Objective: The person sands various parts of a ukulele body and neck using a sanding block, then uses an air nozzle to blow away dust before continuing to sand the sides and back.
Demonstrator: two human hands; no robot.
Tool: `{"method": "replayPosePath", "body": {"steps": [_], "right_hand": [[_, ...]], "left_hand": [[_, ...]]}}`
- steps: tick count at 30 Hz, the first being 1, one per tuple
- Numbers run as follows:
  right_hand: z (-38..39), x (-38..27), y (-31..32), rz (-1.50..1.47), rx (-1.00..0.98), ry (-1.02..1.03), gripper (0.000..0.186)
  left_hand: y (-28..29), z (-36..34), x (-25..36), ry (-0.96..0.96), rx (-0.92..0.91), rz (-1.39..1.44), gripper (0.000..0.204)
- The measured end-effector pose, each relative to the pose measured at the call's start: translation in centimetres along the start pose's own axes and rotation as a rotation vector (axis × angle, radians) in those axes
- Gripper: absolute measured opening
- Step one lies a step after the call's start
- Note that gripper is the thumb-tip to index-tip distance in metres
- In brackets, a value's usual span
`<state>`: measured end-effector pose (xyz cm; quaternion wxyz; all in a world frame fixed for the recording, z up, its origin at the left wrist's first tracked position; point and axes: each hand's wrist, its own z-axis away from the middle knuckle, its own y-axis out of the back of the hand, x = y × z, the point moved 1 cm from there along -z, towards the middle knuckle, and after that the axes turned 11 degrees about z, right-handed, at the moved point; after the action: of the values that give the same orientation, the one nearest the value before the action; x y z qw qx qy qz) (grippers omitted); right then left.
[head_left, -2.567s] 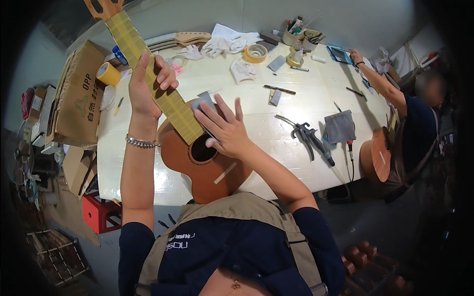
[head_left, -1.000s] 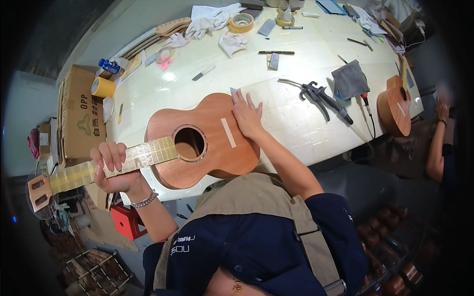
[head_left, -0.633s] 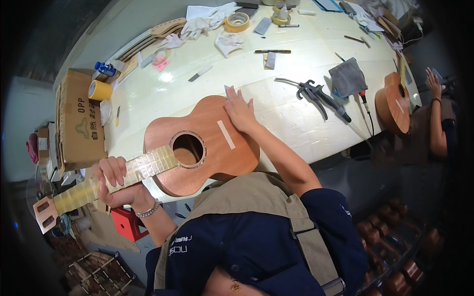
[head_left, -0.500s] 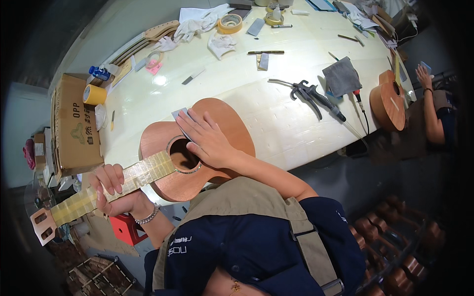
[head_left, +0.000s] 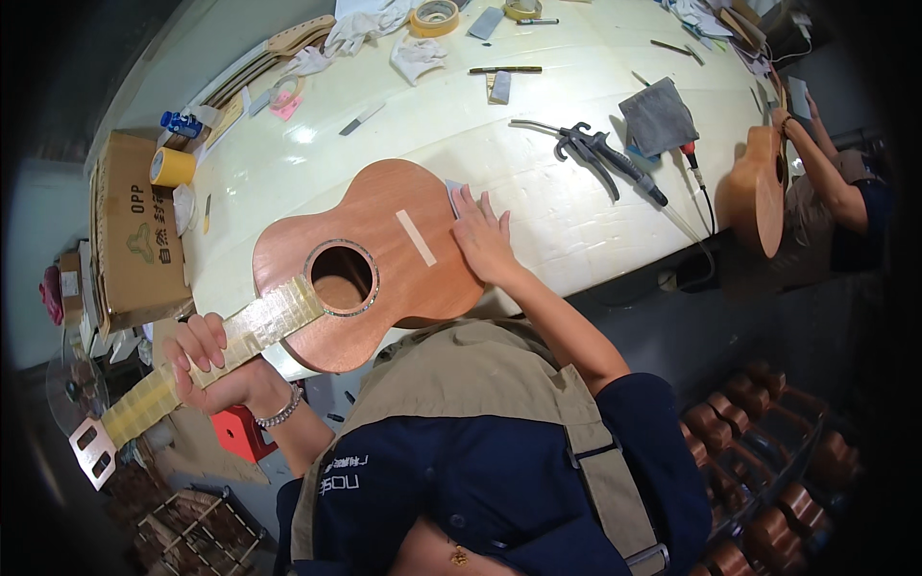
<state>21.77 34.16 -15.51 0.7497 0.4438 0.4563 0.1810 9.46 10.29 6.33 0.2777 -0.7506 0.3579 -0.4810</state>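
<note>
Instrument: an unstrung guitar body (head_left: 384, 259) of reddish-brown wood is laid face up on the near edge of the white surface (head_left: 538, 192), its lower end resting there while the neck (head_left: 221, 350) runs out past the edge to the lower left, so the top is presented flat and steady.
Bridge mark: a pale strip (head_left: 416, 237) is seen on the top, between the sound hole (head_left: 341, 278) and the lower end.
Neck covering: the fretboard is wrapped in yellowish tape, seemingly as protection.
Left hand: the left hand (head_left: 213, 370) is closed around the neck, fingers (head_left: 192, 348) curled over the taped face, so the overhanging end is carried.
Right hand: the right hand (head_left: 485, 240) is laid flat at the body's right edge, fingers (head_left: 473, 206) spread and extended; a small grey sheet (head_left: 451, 195) is pressed under the fingertips, possibly sandpaper, though the view is too small to be sure.
Tools behind: a dark clamp-like tool (head_left: 600, 154) and a grey cloth (head_left: 659, 115) are left well apart from the body, within reach.
Left side: a cardboard box (head_left: 134, 230) and a yellow tape roll (head_left: 173, 167) are kept at the surface's left end.
Far right: a second guitar (head_left: 754, 192) is held by another person at the surface's far end.
</note>
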Motion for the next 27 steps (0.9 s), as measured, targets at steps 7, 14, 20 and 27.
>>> {"method": "replayPosePath", "body": {"steps": [7, 14, 20, 27], "right_hand": [[5.6, -2.0, 0.5, 0.026, 0.061, 0.276, 0.065], [9.5, -4.1, 1.5, 0.010, 0.004, 0.465, 0.067], [8.3, -1.3, 0.4, 0.030, 0.060, 0.359, 0.063], [4.1, 0.6, 0.4, 0.089, 0.024, 0.166, 0.066]], "left_hand": [[0.2, 0.9, 0.7, -0.010, 0.014, -0.039, 0.016], [0.8, 1.0, 1.0, -0.004, 0.027, -0.028, 0.017], [1.2, 0.4, 0.8, 0.001, 0.044, -0.020, 0.016], [1.5, -0.2, 0.9, 0.064, -0.031, 0.040, 0.017]]}}
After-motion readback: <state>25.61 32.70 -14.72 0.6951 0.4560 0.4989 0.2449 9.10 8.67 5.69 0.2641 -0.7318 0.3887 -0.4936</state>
